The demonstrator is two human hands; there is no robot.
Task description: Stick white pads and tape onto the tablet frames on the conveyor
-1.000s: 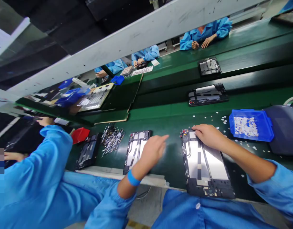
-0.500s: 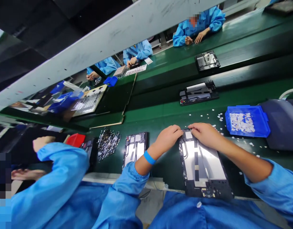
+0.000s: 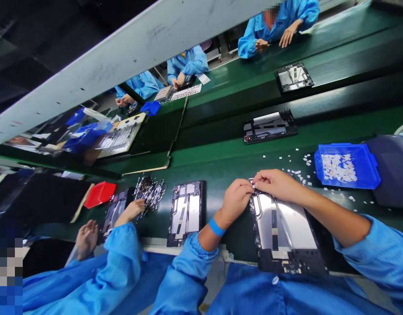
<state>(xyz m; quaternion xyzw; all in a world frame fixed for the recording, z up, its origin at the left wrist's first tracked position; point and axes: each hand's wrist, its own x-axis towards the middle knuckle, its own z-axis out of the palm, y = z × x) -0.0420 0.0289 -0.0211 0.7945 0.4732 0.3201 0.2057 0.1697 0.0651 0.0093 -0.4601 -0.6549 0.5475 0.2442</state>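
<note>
At the near edge of the green tabletop (image 3: 241,157) lies an opened tablet chassis (image 3: 285,227), silver plates up, its long side running away from the person and its lower end just over the tabletop's lip. Both hands meet at its far end. The left hand (image 3: 236,201), a blue band at the wrist, has its fingers curled in narrow against the top left corner of the chassis, fingertips pinched together on something too small to make out. The right hand (image 3: 277,183) comes in from the other side, fingers bent and close together, tips touching the same top edge; whether it grips a part I cannot tell. The two hands' fingertips are almost touching each other.

Just left of that, a second chassis (image 3: 185,212) lies flat and untouched. Further left sits a heap of small metal parts (image 3: 150,192), and a co-worker's hand (image 3: 132,211) rests right beside it, over a third dark chassis (image 3: 114,212). A red tray (image 3: 99,194) sits near the far side of that.

To the right, a blue tray (image 3: 348,165) holds small white pieces, with more of them scattered on the tabletop between tray and hands. Beyond, on the belt, two more chassis lie well apart: one (image 3: 270,126) nearer, one (image 3: 293,77) farther, close to a person in a blue sleeve (image 3: 254,41).
</note>
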